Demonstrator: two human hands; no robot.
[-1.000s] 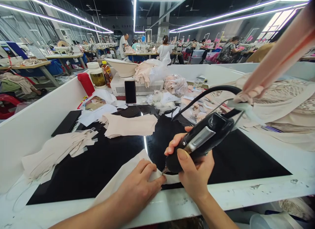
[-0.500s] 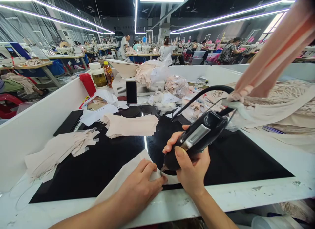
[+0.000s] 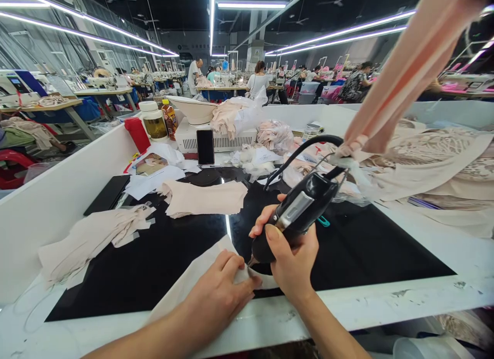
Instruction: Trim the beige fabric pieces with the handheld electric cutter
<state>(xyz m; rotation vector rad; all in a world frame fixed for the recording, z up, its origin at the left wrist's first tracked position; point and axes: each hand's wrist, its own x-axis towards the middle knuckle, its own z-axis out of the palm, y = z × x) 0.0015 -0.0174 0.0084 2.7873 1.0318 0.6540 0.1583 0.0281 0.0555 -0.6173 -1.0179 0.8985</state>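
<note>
My right hand is closed around a black handheld electric tool with a metal plate on its side and a cable at its top. Its pointed tip meets a pale fabric piece on the black board. Beside the tip, my left hand presses on this fabric, thumb and fingers drawn together at its edge. Part of the fabric is hidden beneath the left hand and forearm. A peach fabric strip is tied to the tool's upper end and runs upward.
Stacked beige pieces and a looser pile lie left. Behind are a phone, a scale and bagged fabric. A turquoise object lies behind the tool. Fabric heaps cover the right side. Several people work beyond.
My right hand and the tool have shifted slightly left in view, and the hanging strip has swung left. The turquoise object now shows. My left hand stays nearly in place on the fabric.
</note>
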